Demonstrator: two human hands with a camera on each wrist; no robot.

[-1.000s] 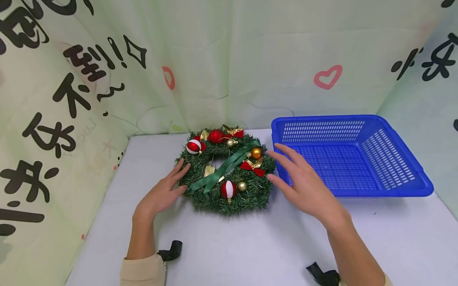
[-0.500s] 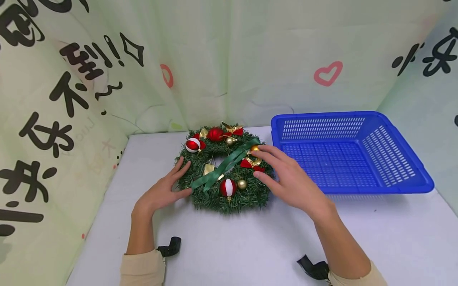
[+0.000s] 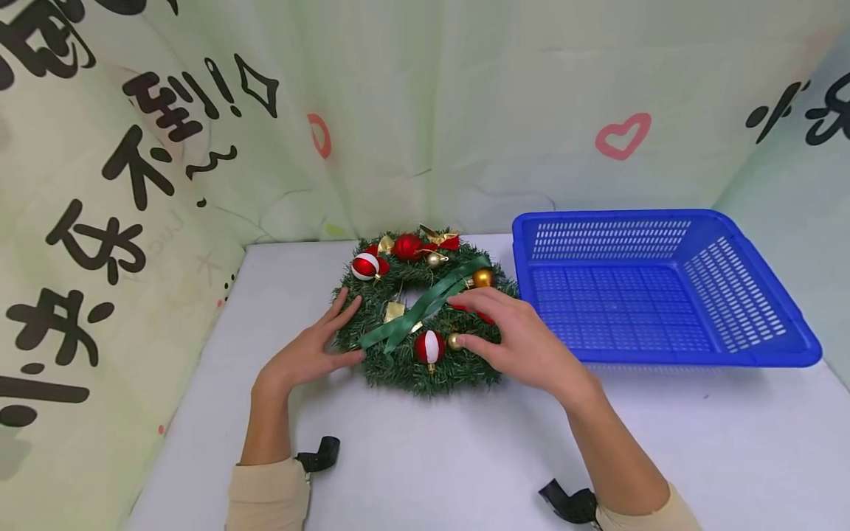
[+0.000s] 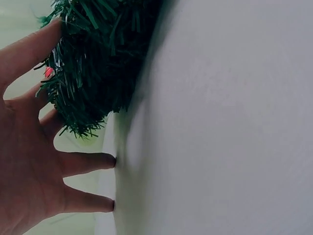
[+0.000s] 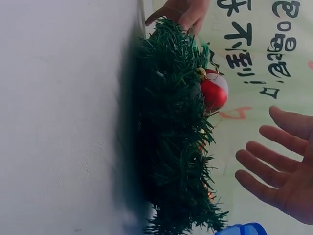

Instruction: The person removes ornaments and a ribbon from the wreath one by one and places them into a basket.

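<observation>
Left hand (image 3: 305, 358), fingers spread wide, touches a Christmas wreath (image 3: 398, 375); right hand (image 3: 527, 341) hovers above, fingers parted, empty.

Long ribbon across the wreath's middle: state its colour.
The ribbon is dark green; the head view shows it best.

We wear plain beige sleeves (image 3: 268, 510), cuffs (image 3: 268, 479) straight-edged; small black elbow-shaped pieces (image 3: 322, 455) jut from inner side of each.

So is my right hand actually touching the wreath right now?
Apart. The right wrist view shows it: your right hand hovers clear of the wreath, with the pale curtain visible between them.
</observation>
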